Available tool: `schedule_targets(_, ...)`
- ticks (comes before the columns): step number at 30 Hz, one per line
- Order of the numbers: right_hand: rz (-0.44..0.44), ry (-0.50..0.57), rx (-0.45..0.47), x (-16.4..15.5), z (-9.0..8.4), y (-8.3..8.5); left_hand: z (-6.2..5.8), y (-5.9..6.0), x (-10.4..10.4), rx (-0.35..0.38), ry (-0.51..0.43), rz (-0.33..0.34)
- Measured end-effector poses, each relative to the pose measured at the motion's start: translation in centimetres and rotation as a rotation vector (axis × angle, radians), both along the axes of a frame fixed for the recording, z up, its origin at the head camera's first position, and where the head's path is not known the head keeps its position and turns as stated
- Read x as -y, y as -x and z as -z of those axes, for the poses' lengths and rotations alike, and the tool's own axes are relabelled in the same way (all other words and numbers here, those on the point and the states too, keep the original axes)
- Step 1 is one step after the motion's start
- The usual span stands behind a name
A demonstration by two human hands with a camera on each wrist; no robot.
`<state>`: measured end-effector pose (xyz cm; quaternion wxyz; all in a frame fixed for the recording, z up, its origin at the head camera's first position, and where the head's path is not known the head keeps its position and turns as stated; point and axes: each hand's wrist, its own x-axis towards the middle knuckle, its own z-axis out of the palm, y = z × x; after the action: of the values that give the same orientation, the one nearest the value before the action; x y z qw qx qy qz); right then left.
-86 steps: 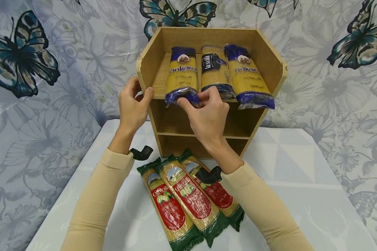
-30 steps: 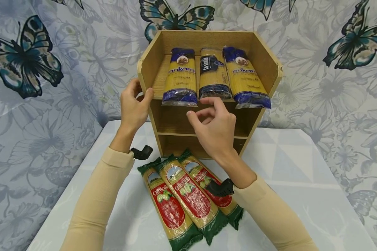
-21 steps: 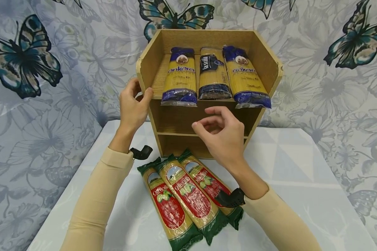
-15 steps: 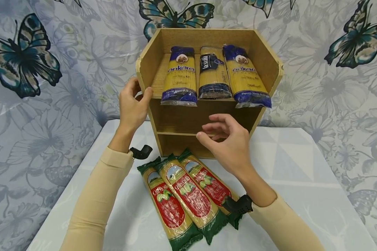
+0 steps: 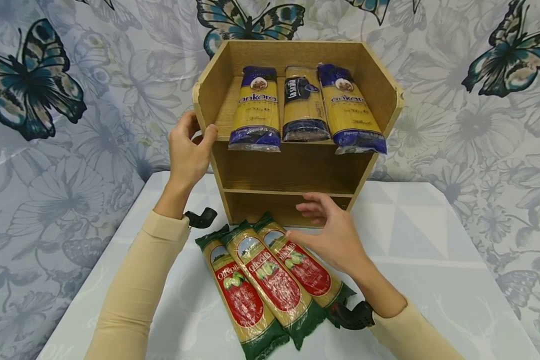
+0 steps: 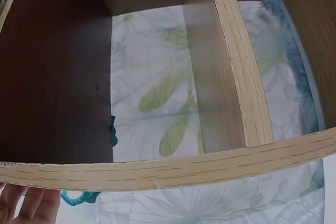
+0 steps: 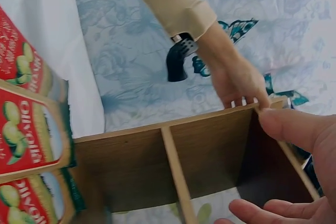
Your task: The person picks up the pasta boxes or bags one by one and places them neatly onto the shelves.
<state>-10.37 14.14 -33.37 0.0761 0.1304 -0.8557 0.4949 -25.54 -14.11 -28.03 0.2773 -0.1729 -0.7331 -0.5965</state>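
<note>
Gripping the shelf [image 5: 297,170] by its left wall, the left hand [image 5: 186,150] has its thumb hooked over the front edge and its fingers wrapped round the outside of the board. The left wrist view shows only fingertips at the bottom corner under the pale wood edge, and the right wrist view catches that hand clamped on the wall from the far side.

Down in front of the shelf, the right hand [image 5: 335,235] hovers with fingers spread and loosely bent, holding nothing. It sits just before the bottom compartment, its thumb close to the rightmost of three red packs [image 5: 270,280]; whether it actually touches the wrapper I cannot tell. Those red packs, green at both ends, lie side by side on the tabletop [image 5: 432,260] right in front of the shelf, fanned out at a slant, top ends nearly at the shelf's base.

On the top level of the shelf lie three blue packs [image 5: 303,107] of yellow pasta, lengthwise, dark blue ends poking out over the front edge. The middle one carries a dark label, the two outer ones match each other. The middle and bottom compartments of the shelf show bare wood.

Behind the shelf hangs a grey cloth [image 5: 477,125] printed with flowers and teal butterflies. Both arms wear cream sleeves [image 5: 139,285], each with a small black camera at the wrist.
</note>
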Motion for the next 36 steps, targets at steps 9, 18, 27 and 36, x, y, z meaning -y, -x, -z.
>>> schedule_targets(9, -0.053, -0.106, 0.18, -1.3, 2.8, -0.7, 0.0, -0.1, 0.0, 0.007, -0.001, 0.0)
schedule_targets(18, -0.066, -0.133, 0.316, -2.6, 5.9, -1.4, 0.0, -0.1, 0.1, 0.0, -0.004, 0.004)
schedule_targets(27, -0.011, -0.16, 0.437, -3.4, 8.4, -2.0, 0.0, 0.0, 0.0, -0.006, -0.009, 0.002)
schedule_targets(36, 0.007, -0.192, 0.504, -4.2, 10.5, -2.5, 0.0, 0.0, 0.0, -0.009, -0.015, 0.001)
